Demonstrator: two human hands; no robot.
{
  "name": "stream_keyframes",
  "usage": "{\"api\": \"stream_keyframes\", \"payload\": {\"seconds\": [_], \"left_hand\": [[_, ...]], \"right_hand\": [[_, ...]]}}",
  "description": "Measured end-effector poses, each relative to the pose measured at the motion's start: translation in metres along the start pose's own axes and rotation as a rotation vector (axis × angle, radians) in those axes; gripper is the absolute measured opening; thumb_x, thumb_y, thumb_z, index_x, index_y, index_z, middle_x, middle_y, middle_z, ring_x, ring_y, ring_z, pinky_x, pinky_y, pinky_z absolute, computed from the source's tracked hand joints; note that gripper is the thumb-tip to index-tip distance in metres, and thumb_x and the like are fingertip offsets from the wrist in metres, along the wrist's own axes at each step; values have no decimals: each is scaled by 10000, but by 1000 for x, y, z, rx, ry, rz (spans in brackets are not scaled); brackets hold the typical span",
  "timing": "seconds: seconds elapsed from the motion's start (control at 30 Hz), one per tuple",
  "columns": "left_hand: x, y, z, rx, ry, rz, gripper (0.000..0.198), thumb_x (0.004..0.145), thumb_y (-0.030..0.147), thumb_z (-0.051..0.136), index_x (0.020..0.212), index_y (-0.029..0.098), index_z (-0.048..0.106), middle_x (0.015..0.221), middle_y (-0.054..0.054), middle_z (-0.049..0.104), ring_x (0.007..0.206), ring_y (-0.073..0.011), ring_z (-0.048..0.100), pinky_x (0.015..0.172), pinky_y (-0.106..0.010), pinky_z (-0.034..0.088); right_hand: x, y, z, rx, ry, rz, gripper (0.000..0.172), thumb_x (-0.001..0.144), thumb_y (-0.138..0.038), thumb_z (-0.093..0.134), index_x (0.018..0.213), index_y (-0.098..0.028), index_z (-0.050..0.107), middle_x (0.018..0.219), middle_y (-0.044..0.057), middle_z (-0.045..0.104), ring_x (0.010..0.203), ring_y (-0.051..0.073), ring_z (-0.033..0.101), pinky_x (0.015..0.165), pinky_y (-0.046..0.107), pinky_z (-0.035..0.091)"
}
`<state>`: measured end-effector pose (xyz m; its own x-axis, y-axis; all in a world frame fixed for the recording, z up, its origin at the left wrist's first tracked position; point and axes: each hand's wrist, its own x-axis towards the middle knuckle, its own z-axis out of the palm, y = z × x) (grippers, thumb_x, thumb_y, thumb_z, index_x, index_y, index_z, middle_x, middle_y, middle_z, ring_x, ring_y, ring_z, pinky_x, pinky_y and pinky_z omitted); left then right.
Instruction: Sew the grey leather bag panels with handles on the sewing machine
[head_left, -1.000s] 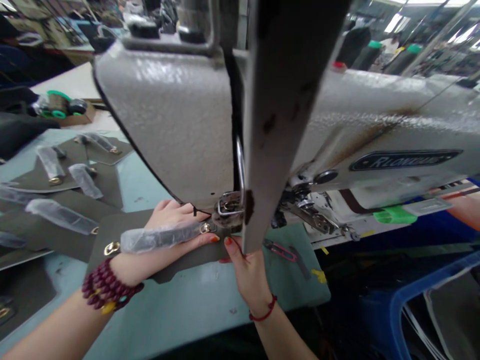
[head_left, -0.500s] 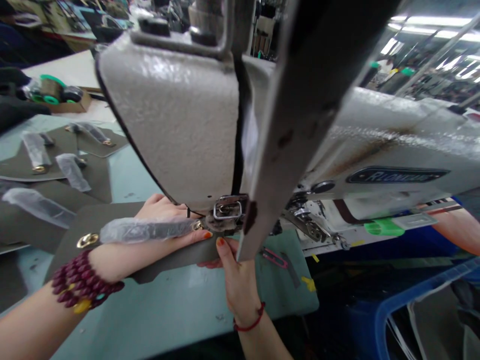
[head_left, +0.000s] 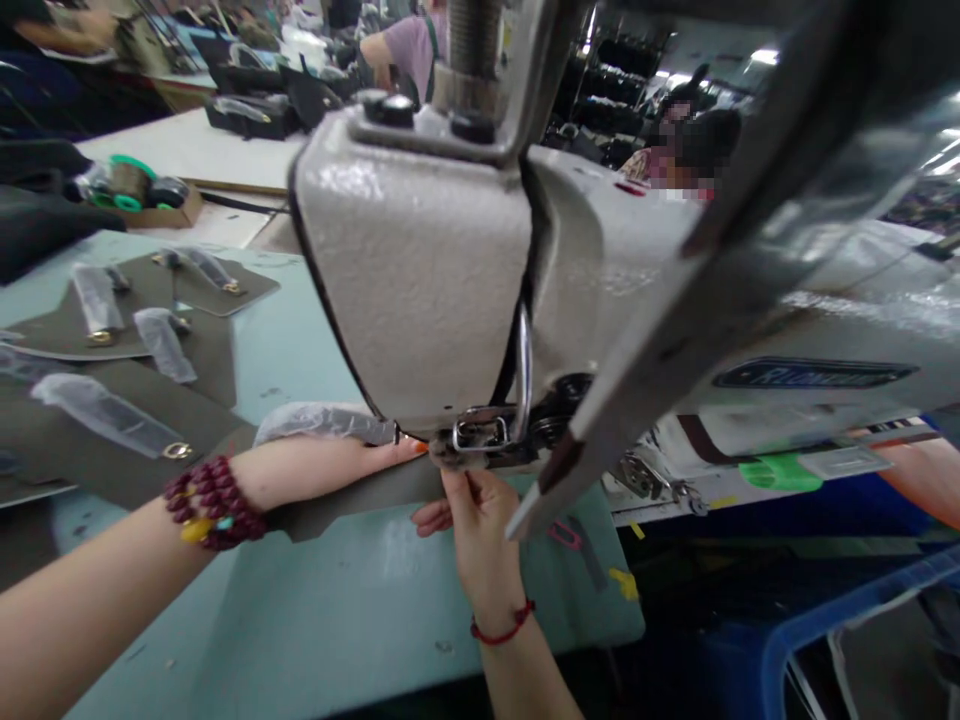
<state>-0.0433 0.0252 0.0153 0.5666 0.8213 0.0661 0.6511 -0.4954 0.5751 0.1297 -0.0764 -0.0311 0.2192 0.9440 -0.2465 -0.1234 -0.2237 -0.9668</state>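
Observation:
My left hand lies on an olive leather flap, just left of the sewing machine's metal presser foot. A plastic-wrapped strap sits along the far side of my left wrist and hand. Its brass fittings are out of sight. My right hand is below the foot, with thumb and finger pinched at the flap's edge. The grey sewing machine head hangs over both hands and hides the flap's far part.
A pale green table carries several olive leather pieces with wrapped straps at left. Pink-handled snips lie right of my right hand. A blue crate stands at lower right, and a co-worker is at the back.
The view has swung, so the machine sits further right. My left hand has turned and the strap now lies beyond it, with its brass fittings no longer showing. My right hand has moved closer to the foot.

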Motion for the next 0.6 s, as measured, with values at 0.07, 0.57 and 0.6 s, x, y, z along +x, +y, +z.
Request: {"api": "stream_keyframes", "payload": {"seconds": [0.07, 0.57, 0.6], "left_hand": [[-24, 1, 5, 64, -65, 70, 577, 945, 599, 334, 1051, 194, 732, 1059, -79, 764, 945, -239, 701, 912, -427, 519], [-50, 53, 113, -1319, 256, -671, 425, 687, 543, 788, 694, 131, 681, 660, -42, 608, 641, -174, 529, 612, -297, 446], [-48, 51, 109, -1281, 251, -712, 416, 673, 534, 798, 674, 134, 685, 634, -35, 603, 641, -180, 531, 614, -302, 443]], "right_hand": [[1, 0, -2, -75, 7, -9, 484, 927, -517, 525, 593, -168, 554, 484, 47, 664, 379, 121, 607, 415, 158, 459], [2, -4, -11, -351, 27, -225, 509, 957, -397, 541, 498, -186, 479, 398, -25, 518, 380, 82, 503, 468, 170, 390], [2, -4, -11, -354, 29, -229, 507, 958, -400, 544, 503, -185, 484, 403, -24, 518, 386, 83, 504, 477, 175, 393]]}}
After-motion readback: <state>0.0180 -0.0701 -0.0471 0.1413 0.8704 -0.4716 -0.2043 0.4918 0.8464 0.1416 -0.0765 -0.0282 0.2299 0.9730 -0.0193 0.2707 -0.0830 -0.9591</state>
